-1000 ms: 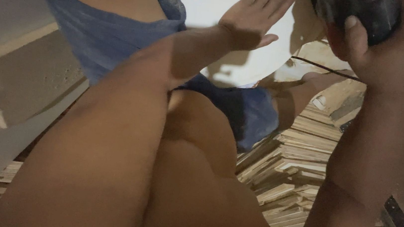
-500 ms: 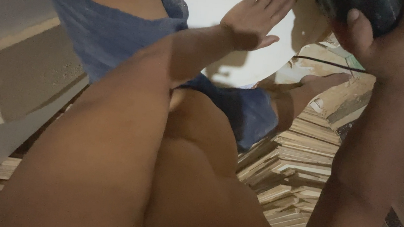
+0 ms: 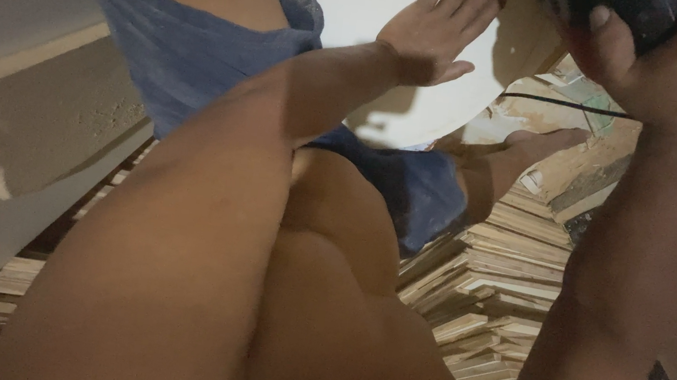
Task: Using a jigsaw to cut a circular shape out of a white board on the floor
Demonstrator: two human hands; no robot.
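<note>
We've got the big white sheet (image 3: 373, 18) filling the upper middle, largest thing in view. Left hand (image 3: 439, 33) is spread flat against it, fingers fully splayed, gripping nothing; reads as steadying or pressing the sheet, our judgement. Left forearm plus bent leg in blue shorts (image 3: 203, 42) block most of the frame centre. Pale wall (image 3: 17, 139) runs down the left. Stacked wood offcuts (image 3: 495, 299) are piled below and right, a bare foot (image 3: 553, 141) resting on them, so footing looks uneven. Right hand (image 3: 662, 65) is curled tight around a dark rounded tool (image 3: 626, 6) at the top edge, mostly cropped; can't tell what kind. Thin black cable (image 3: 565, 105) runs across just under it.
</note>
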